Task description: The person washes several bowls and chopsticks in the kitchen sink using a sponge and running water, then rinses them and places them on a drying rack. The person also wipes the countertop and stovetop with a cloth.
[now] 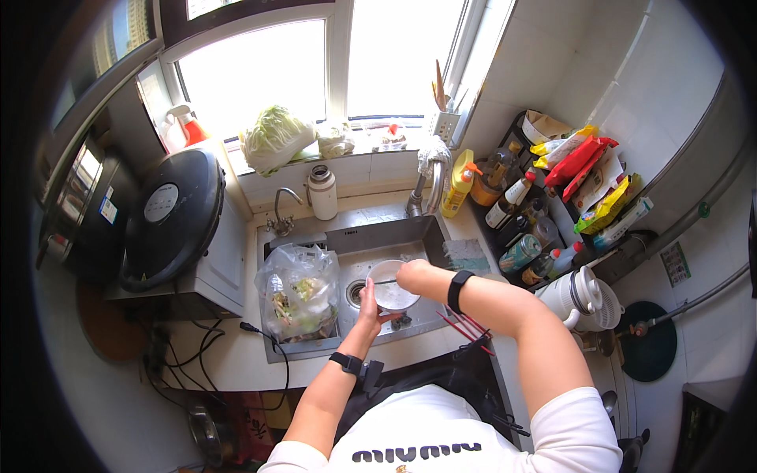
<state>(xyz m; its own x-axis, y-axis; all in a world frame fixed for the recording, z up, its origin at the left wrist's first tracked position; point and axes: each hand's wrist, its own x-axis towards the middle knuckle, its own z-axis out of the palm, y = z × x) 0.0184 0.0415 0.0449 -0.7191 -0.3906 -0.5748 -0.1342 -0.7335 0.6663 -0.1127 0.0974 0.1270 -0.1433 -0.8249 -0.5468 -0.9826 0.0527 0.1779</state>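
Over the steel sink (364,236), my left hand (369,304) grips the near left side of a white bowl (396,299), its thumb up along the wall. My right hand (416,277) is closed at the bowl's far right rim around a thin, dark, stick-like utensil (385,282) that reaches across the inside. Its far end and exact kind are unclear. Pale, whitish contents seem to lie in the bowl. To the left of my left hand, a clear plastic bag (296,292) with vegetable scraps fills the smaller basin.
A curved faucet (436,185) and yellow pump bottle (457,186) stand behind the sink; a thermos (322,193) is left of them. Red chopsticks (467,329) lie at the right front edge. Sauce bottles (511,203) crowd the right. A black cable (272,339) crosses the left counter.
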